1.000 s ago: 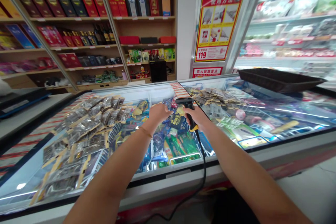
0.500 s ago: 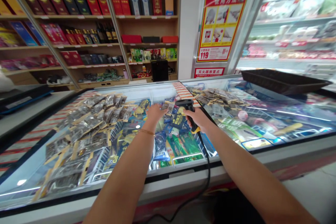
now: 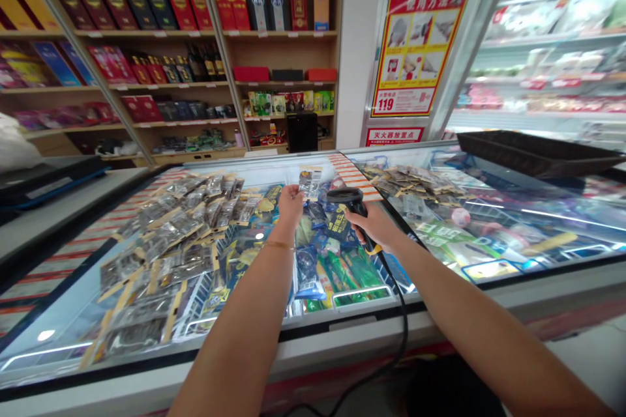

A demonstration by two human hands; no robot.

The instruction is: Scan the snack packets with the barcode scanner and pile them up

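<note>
Pinched in my left hand [image 3: 290, 203] is the edge of a small clear packet [image 3: 310, 184] with dark contents and a label, held up over the freezer's glass top. My right hand [image 3: 370, 227] is wrapped around the grip of a black and yellow barcode scanner [image 3: 345, 197], whose head lies just right of the packet. From the grip a black cable [image 3: 402, 319] runs down past the freezer's front edge. Left of my left hand, many similar packets [image 3: 195, 208] lie spread on the glass.
Another pile of packets [image 3: 415, 181] lies on the glass to the right. A dark tray [image 3: 538, 155] stands at the far right of the freezer [image 3: 342, 322]. Bagged goods show under the glass. Shelves of boxes [image 3: 274, 32] line the back wall.
My left hand has raised the packet a little, away from me, and tilted it so its label side shows more upright. The scanner stays close by in my right hand; the view has shifted slightly.
</note>
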